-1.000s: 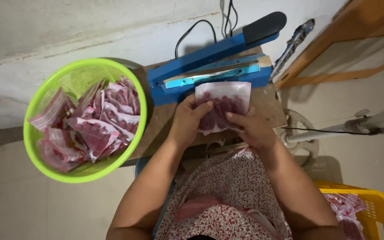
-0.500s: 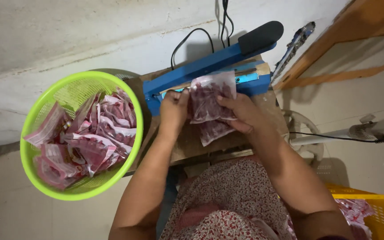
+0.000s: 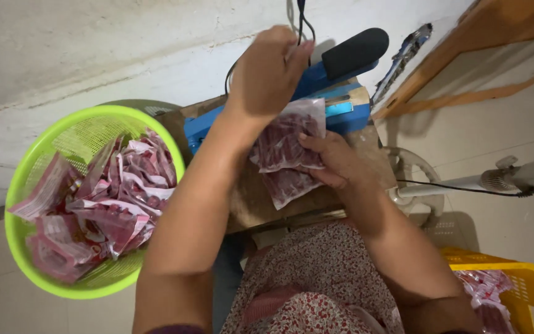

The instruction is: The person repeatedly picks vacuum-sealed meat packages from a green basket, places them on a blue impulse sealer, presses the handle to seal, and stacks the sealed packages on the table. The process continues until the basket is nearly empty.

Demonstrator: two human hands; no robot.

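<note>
A blue heat sealer (image 3: 341, 108) with a black handle (image 3: 353, 52) stands on a wooden board (image 3: 251, 204) against the wall. My left hand (image 3: 270, 71) is curled over the sealer's blue arm, just left of the handle. My right hand (image 3: 335, 164) holds a clear bag of red pieces (image 3: 282, 142) with its top edge at the sealer's jaw. A second filled bag (image 3: 288, 185) lies under it on the board.
A round green basket (image 3: 94, 112) at the left holds several filled bags. A yellow crate (image 3: 529, 278) with more bags sits at the lower right. A white pole with a cable (image 3: 514, 179) and a wooden frame (image 3: 483, 37) stand to the right.
My left hand has let go of the bag and risen onto the sealer's arm. The bag has moved up to the sealer's jaw, held by my right hand alone.
</note>
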